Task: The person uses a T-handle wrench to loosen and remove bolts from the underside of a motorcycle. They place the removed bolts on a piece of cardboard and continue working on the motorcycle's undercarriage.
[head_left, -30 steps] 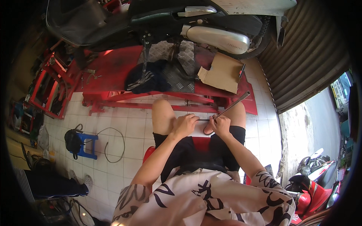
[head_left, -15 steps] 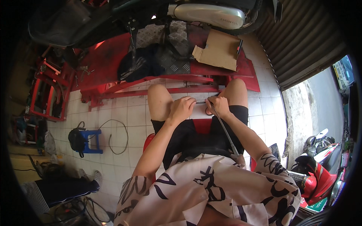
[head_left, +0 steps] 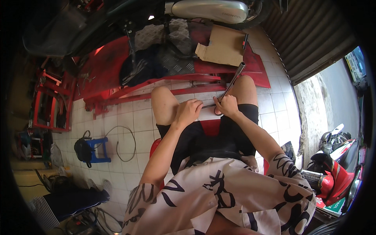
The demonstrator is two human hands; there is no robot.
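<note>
Between my knees, both hands hold a long metal T-handle socket wrench [head_left: 236,74]. Its thin crossbar spans the gap between my two hands. My left hand [head_left: 189,112] is closed around the crossbar's left end, above my left thigh. My right hand [head_left: 227,105] grips the wrench where the long shaft meets the bar, near my right knee. From there the shaft slants up and away to the right, its hollow socket end beside the cardboard on the red lift. My fingers hide the exact joint.
A red lift platform [head_left: 105,66] carries a motorcycle [head_left: 209,11], a dark cloth [head_left: 149,62] and a flattened cardboard box [head_left: 223,45]. To the left stand a blue stool [head_left: 102,150] with a black bag [head_left: 83,150] and a cable loop. A person's leg [head_left: 78,199] shows lower left.
The wrench's long shaft has swung around from pointing back toward my body to pointing away over the lift's edge. Both hands stay closed on it, nearly in place.
</note>
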